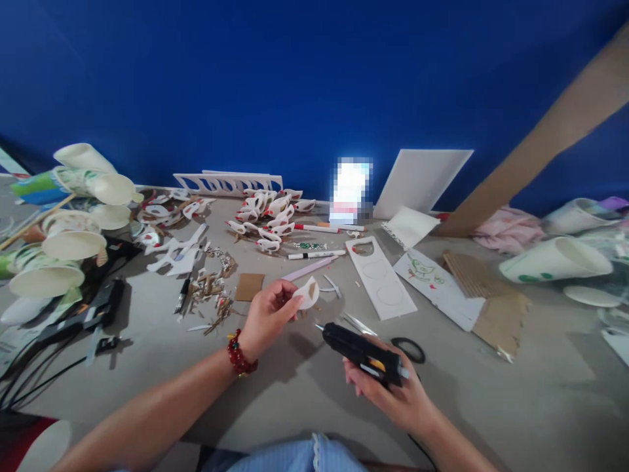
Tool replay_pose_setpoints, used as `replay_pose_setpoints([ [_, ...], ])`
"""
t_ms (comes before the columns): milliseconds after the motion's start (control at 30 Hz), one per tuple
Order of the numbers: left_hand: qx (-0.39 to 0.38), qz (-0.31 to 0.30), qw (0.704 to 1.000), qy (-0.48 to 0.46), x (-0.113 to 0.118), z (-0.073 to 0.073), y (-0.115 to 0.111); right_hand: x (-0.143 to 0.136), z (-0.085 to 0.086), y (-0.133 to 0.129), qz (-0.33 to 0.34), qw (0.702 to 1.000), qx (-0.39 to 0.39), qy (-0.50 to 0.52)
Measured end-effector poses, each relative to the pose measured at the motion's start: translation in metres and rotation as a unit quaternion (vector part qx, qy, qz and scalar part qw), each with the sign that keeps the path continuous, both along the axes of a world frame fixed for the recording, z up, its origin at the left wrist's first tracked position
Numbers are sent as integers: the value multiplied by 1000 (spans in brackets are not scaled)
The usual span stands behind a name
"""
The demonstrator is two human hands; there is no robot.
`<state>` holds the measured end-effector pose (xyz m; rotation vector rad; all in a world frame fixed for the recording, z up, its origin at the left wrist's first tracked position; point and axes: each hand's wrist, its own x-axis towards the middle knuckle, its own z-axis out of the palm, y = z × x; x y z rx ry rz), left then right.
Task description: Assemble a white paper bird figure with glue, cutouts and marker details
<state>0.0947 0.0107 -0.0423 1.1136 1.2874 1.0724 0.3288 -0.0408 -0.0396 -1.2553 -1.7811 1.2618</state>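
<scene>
My left hand [275, 308] pinches a small white cut-out piece [308, 294] with a strip of brown cardboard on its face. To its right, my right hand [388, 383] is wrapped round a black glue gun [363, 354]. The gun's tip points left, a little below and apart from the white piece. A square of brown cardboard [249, 287] lies just behind my left hand. Scissors [361, 324] lie partly hidden behind the glue gun. A white board with drawn oval outlines [381, 278] rests beyond the gun.
Several white bird-like pieces [275, 213] are piled at the back, near markers [317, 254]. Cardboard scraps [211, 292] lie left of centre. Paper cups [54, 272] and a second black tool with cables [93, 311] are at the left. More cups [555, 260] stand right.
</scene>
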Motion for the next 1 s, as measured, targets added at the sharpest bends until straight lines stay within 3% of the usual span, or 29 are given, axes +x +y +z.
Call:
replay_pose_setpoints([
  [100,-1,0,1000,-3,0,-1,0,5,4,-2,29,992,-32,115],
  [167,1,1,1000,-6,0,-3,0,14,10,1,-17,994,25,108],
  [267,4,8,1000,-14,0,-5,1,41,19,11,-137,982,119,-49],
  [300,2,12,1000,-19,1,-6,1,53,19,14,-184,963,143,-137],
  [400,-8,17,999,-31,2,-4,1,96,12,19,-244,873,219,-362],
  [500,-8,13,999,-46,2,0,1,133,-3,17,-245,818,226,-469],
  [633,-9,9,997,-77,-1,2,1,157,-8,11,-170,814,227,-506],
  [767,-15,12,995,-97,-2,-1,2,138,16,15,-146,810,250,-509],
  [900,-20,8,994,-111,-1,-5,3,77,37,39,-90,898,230,-365],
  [1000,-23,13,993,-111,-1,-6,3,27,34,69,-6,929,186,-321],
])
